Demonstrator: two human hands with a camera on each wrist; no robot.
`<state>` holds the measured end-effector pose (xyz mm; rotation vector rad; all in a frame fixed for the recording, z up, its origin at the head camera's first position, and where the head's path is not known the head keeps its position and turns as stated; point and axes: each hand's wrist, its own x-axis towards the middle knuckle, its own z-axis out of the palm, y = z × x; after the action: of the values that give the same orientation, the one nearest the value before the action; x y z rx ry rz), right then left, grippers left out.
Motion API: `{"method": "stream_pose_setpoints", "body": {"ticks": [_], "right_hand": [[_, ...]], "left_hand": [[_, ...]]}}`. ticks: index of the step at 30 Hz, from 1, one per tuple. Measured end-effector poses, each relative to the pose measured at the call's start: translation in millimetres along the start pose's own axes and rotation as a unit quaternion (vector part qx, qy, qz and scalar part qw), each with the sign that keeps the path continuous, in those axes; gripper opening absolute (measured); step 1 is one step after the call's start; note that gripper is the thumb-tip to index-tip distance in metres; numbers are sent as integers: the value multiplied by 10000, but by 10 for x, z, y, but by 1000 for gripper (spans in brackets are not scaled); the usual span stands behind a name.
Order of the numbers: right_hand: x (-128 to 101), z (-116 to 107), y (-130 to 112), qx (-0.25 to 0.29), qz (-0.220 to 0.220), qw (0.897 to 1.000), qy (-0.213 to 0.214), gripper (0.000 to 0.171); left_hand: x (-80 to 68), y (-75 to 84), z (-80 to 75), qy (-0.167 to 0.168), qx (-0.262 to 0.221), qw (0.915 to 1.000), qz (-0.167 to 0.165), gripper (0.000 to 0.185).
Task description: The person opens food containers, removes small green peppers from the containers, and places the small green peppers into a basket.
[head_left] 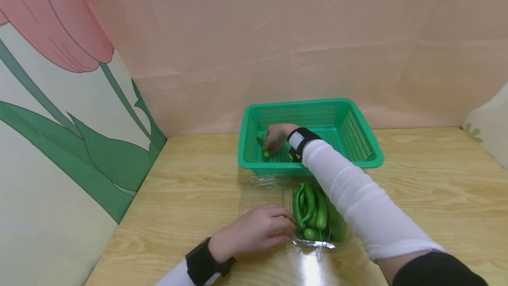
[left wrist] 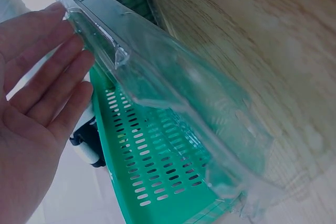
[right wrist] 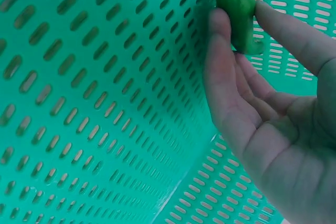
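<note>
Head view shows the right hand [head_left: 278, 137] reaching forward, its white-sleeved arm stretched over the clear tray [head_left: 313, 242] into the green basket [head_left: 357, 142]. Its grip pinches a green pepper [right wrist: 239, 3] between thumb and fingers, low near the basket's left inner wall. The left hand [head_left: 258, 228] rests on the desk [head_left: 190, 197], fingers nearly straight against the tray's left edge, holding nothing. More green peppers [head_left: 311, 211] lie in the tray, just in front of the basket.
</note>
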<state>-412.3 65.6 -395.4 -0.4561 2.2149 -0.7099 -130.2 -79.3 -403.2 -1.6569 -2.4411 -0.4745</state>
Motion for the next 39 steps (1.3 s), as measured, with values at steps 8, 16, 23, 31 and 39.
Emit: {"method": "stream_pose_setpoints", "body": {"ticks": [8,16,23,31,39], "right_hand": [[-48,30,-6,92,60,9998,-164,25],[-37,35,2,83,56,9996,-271,20],[4,24,18,508,-100,9968,-616,14],[28,10,16,640,-153,9947,-791,15],[-68,36,-22,493,-209,9963,-678,14]], "left_hand": [[2,6,-3,2,8,10000,-18,19],[5,3,2,60,12,10000,42,19],[1,8,-2,0,-46,10000,-33,19],[1,10,-17,-60,-100,9999,-88,19],[10,11,-16,-56,-101,9999,-62,19]]}}
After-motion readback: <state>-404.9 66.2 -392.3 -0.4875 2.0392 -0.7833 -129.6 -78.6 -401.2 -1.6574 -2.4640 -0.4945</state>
